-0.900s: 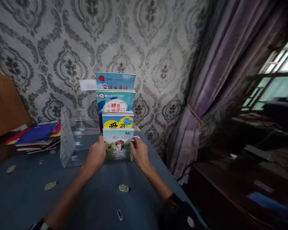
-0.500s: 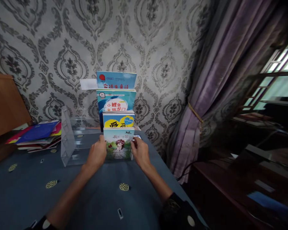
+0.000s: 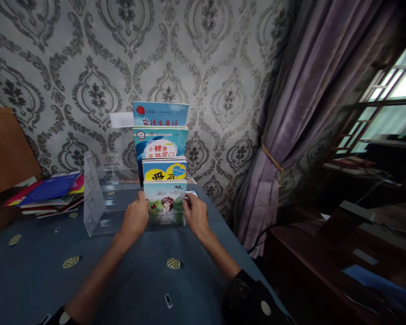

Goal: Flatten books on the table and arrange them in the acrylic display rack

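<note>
A clear acrylic tiered rack (image 3: 94, 198) stands on the blue tablecloth (image 3: 34, 266) against the wall. Several children's books stand in its right column, stepped one behind another. The front book (image 3: 165, 205) has a green cover with a girl on it. My left hand (image 3: 135, 219) grips its left edge and my right hand (image 3: 195, 215) grips its right edge, fingers curled round the cover. Behind it stand a yellow book (image 3: 165, 170), a light blue one (image 3: 159, 144) and a blue one (image 3: 160, 113) at the top.
A pile of flat books (image 3: 49, 192) lies at the left behind the rack. A wooden board (image 3: 5, 149) leans at the far left. Purple curtains (image 3: 291, 117) hang to the right, with a dark cluttered desk (image 3: 341, 253) and window beyond. The rack's left column holds nothing.
Both hands stay on the front book's edges. The view has shifted slightly; the book and hands sit almost where they were.
</note>
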`<action>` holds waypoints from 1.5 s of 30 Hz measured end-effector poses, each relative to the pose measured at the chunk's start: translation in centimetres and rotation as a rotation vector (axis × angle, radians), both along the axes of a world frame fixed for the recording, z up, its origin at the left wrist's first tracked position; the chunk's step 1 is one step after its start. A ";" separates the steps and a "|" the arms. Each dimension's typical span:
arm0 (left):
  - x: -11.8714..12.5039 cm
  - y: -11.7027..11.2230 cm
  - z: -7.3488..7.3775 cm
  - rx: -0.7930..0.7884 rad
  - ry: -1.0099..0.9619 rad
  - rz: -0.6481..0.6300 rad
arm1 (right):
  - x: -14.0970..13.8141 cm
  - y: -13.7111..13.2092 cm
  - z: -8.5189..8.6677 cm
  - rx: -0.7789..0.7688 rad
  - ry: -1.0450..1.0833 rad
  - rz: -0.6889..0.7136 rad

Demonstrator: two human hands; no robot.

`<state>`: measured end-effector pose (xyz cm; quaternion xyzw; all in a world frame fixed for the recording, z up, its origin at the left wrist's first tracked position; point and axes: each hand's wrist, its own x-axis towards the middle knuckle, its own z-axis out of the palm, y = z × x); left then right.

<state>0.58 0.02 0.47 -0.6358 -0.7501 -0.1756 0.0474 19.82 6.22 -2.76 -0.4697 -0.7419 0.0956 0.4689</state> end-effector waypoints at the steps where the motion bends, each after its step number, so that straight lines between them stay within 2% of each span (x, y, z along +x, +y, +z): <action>1: 0.0 0.0 0.1 -0.005 -0.001 0.001 | 0.0 0.0 0.0 0.002 0.000 -0.001; 9: 0.0 -0.1 0.0 0.001 -0.026 -0.014 | 0.3 0.2 -0.2 0.015 -0.045 0.004; 17: -0.2 -0.4 0.6 -0.042 -0.005 -0.023 | 0.4 0.1 -0.2 -0.044 -0.141 -0.032; 24: -0.3 -0.5 0.5 -0.027 -0.021 -0.019 | 0.3 -0.1 0.1 -0.057 -0.156 -0.043; 35: -0.4 -0.3 0.4 -0.087 -0.045 -0.024 | 0.3 -0.3 0.2 -0.083 -0.192 -0.086; 45: -0.8 -0.4 0.7 -0.068 -0.094 -0.041 | 0.8 0.0 0.4 -0.090 -0.190 -0.055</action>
